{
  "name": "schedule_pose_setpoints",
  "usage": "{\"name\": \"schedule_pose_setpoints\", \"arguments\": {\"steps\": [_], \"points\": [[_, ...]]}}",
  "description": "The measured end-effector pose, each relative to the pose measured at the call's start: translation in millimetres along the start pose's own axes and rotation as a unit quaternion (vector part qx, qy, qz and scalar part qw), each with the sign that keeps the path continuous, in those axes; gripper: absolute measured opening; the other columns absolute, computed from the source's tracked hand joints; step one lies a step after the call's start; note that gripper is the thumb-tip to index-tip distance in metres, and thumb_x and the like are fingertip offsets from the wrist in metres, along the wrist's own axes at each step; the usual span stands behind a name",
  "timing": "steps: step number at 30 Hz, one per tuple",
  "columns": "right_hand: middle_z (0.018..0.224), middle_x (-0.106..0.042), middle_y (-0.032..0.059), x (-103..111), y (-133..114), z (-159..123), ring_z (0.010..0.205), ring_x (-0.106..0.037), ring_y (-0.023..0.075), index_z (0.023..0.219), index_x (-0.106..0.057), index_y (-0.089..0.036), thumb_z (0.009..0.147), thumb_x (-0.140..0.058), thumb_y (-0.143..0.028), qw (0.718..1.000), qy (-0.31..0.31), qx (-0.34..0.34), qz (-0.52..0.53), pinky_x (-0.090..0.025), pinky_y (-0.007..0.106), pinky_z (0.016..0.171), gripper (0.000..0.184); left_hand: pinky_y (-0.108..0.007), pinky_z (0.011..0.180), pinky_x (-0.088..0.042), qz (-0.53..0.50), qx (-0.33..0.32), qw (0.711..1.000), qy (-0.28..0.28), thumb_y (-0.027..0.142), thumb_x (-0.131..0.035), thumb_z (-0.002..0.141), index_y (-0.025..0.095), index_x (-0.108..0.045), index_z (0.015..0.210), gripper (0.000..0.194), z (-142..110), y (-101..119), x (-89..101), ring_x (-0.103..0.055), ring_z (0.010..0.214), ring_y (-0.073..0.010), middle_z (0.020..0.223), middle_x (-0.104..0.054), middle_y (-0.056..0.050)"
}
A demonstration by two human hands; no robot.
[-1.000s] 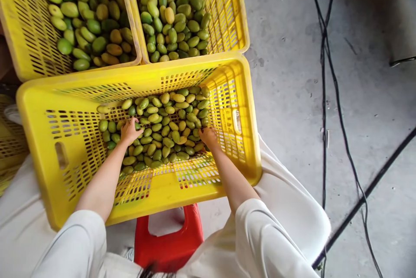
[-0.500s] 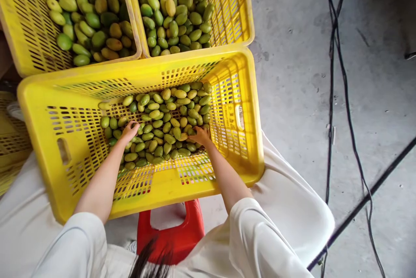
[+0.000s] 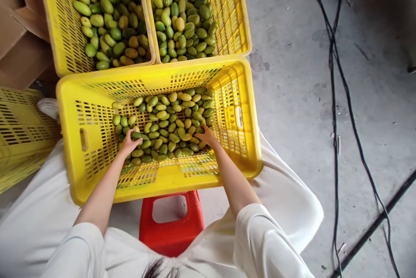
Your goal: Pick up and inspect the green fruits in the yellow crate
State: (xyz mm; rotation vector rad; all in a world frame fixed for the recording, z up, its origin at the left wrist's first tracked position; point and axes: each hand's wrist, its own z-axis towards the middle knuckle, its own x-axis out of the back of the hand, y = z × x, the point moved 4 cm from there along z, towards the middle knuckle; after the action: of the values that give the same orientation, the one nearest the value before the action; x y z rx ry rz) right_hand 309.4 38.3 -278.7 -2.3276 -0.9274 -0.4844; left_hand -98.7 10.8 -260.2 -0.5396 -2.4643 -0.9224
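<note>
A yellow slatted crate (image 3: 156, 186) rests across my lap, its floor covered with several small green and yellowish mangoes (image 3: 167, 124). Both my hands are down inside it. My left hand (image 3: 128, 143) lies at the left of the pile, fingers curled round a dark green mango (image 3: 138, 135). My right hand (image 3: 208, 136) sits at the right of the pile, fingers bent onto the fruit; what it grips is hidden.
Two more yellow crates stand beyond, the left one (image 3: 61, 31) with larger mangoes, the right one (image 3: 234, 14) with smaller ones. A red plastic stool (image 3: 172, 226) is under me. Another yellow crate (image 3: 22, 135) lies at left, cardboard (image 3: 19, 48) behind. Black cables (image 3: 334, 74) cross the concrete floor at right.
The view shifted left, bringing the cardboard and side crate into sight. My left hand drew back toward me and closed on a mango; my right hand stayed at the pile's right.
</note>
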Motion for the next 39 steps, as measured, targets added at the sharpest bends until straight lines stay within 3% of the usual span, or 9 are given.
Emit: {"name": "schedule_pose_setpoints", "arguments": {"steps": [3,6,11,17,22,25,29,36,39], "points": [[0.125,-0.072,0.0143,1.8,5.6,3.2,0.113,-0.068,0.0322,0.133,-0.060,-0.020,0.086,-0.066,-0.034,0.999,0.038,-0.025,-0.005,-0.053,0.036,0.088,0.050,-0.047,0.111,-0.047,0.122,-0.047,0.991,-0.040,0.027,-0.078,0.073,0.024,-0.047,0.144,0.078,-2.2,-7.9,6.3,-0.055,0.136,-0.0353,0.143,-0.060,-0.017],[0.121,-0.073,0.0163,2.1,17.2,8.7,0.117,-0.066,0.0364,0.131,-0.062,-0.020,0.086,-0.067,-0.034,0.995,0.057,-0.080,-0.003,-0.052,0.042,0.092,0.047,-0.052,0.114,-0.044,0.242,-0.120,0.961,-0.060,0.027,-0.067,0.081,0.021,-0.047,0.147,0.069,6.4,-9.6,5.6,-0.053,0.136,-0.0373,0.144,-0.061,-0.016],[0.121,-0.072,0.0202,-3.2,35.6,16.2,0.120,-0.063,0.0412,0.128,-0.062,-0.018,0.082,-0.072,-0.029,0.989,0.054,-0.136,0.013,-0.049,0.051,0.097,0.048,-0.053,0.116,-0.039,0.347,-0.218,0.910,-0.059,0.030,-0.053,0.094,0.016,-0.049,0.148,0.057,35.4,11.1,-26.8,-0.049,0.139,-0.0383,0.151,-0.053,-0.020],[0.118,-0.071,0.0168,-15.8,37.6,22.7,0.120,-0.065,0.0371,0.117,-0.062,-0.019,0.079,-0.073,-0.026,0.984,0.034,-0.129,0.118,-0.054,0.048,0.097,0.040,-0.049,0.104,-0.048,0.361,-0.159,0.915,-0.084,0.008,-0.062,0.084,0.021,-0.048,0.150,0.069,59.4,34.2,-67.5,-0.054,0.132,-0.0407,0.150,-0.047,-0.021],[0.123,-0.071,0.0088,-23.0,16.7,17.4,0.104,-0.072,0.0231,0.118,-0.058,-0.025,0.085,-0.064,-0.026,0.958,-0.021,-0.086,0.272,-0.063,0.035,0.081,0.034,-0.050,0.099,-0.049,0.221,-0.131,0.966,-0.037,0.011,-0.071,0.077,0.022,-0.059,0.124,0.049,56.3,38.4,-54.7,-0.062,0.116,-0.0382,0.122,-0.064,-0.016],[0.109,-0.073,0.0054,-21.1,-3.6,4.8,0.090,-0.072,0.0205,0.109,-0.059,-0.025,0.077,-0.076,-0.026,0.907,-0.095,-0.052,0.408,-0.064,0.035,0.077,0.036,-0.045,0.089,-0.053,-0.002,-0.092,0.996,0.010,0.019,-0.078,0.074,0.024,-0.058,0.112,0.043,39.0,39.9,-40.3,-0.068,0.096,-0.0308,0.099,-0.067,-0.008],[0.083,-0.068,-0.0016,-10.0,-41.7,-23.0,0.073,-0.067,0.0169,0.095,-0.057,-0.025,0.063,-0.085,-0.022,0.824,-0.211,0.022,0.525,-0.059,0.031,0.064,0.042,-0.029,0.056,-0.048,-0.304,-0.047,0.951,-0.015,0.036,-0.075,0.080,0.026,-0.053,0.104,0.034,-7.0,54.4,-32.6,-0.059,0.060,-0.0160,0.079,-0.061,0.001],[0.062,-0.056,-0.0083,18.4,-104.8,-93.9,0.041,-0.040,0.0052,0.083,-0.047,-0.024,0.070,-0.084,-0.040,0.752,-0.214,0.193,0.593,-0.022,0.016,0.038,0.042,-0.016,0.040,-0.023,-0.466,-0.101,0.878,-0.048,0.044,-0.071,0.082,0.023,-0.052,0.099,0.033,-109.7,99.9,-17.2,-0.035,0.038,-0.0036,0.068,-0.057,0.005],[0.057,-0.052,-0.0087,16.4,-112.9,-126.9,0.037,-0.031,0.0040,0.078,-0.045,-0.024,0.075,-0.082,-0.050,0.728,-0.195,0.212,0.622,-0.018,0.016,0.035,0.045,-0.016,0.038,-0.019,-0.495,-0.105,0.860,-0.061,0.049,-0.070,0.083,0.021,-0.054,0.097,0.035,-145.2,104.3,-17.9,-0.031,0.036,-0.0027,0.063,-0.055,0.005]]}}
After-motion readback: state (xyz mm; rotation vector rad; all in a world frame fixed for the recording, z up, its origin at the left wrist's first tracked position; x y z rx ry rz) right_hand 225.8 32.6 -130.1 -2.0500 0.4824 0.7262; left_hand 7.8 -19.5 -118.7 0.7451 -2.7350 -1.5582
